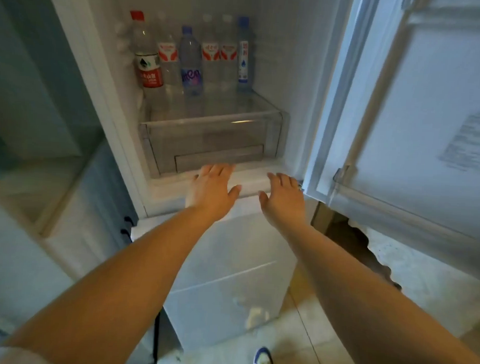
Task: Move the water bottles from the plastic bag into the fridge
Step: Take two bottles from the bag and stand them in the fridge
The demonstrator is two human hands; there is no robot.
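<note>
6 water bottles [190, 61] stand upright in a row on the glass shelf [208, 114] inside the fridge [286, 61], close together at the back. From the left: 1 with a red cap and red label [147, 56], 1 with a red-and-white label, 1 with a blue cap and purple label, 2 more with red-and-white labels, and 1 with a blue cap and blue label [243, 56]. Below the shelf sits a clear drawer [210, 145].

2 bare hands reach forward side by side, apart from each other, both holding nothing. The left hand [212, 189] is flat, palm down, fingers straight and together, thumb spread out; its fingertips lie over the white ledge [249, 183] at the bottom of the compartment, just below the drawer. Whether they touch it I cannot tell. The right hand [283, 195] is likewise flat with fingers extended over the same ledge, near the hinge of the open door [426, 106], which swings out to the right.

A shoe [262, 358] shows on the tiled floor [323, 334] below.
</note>
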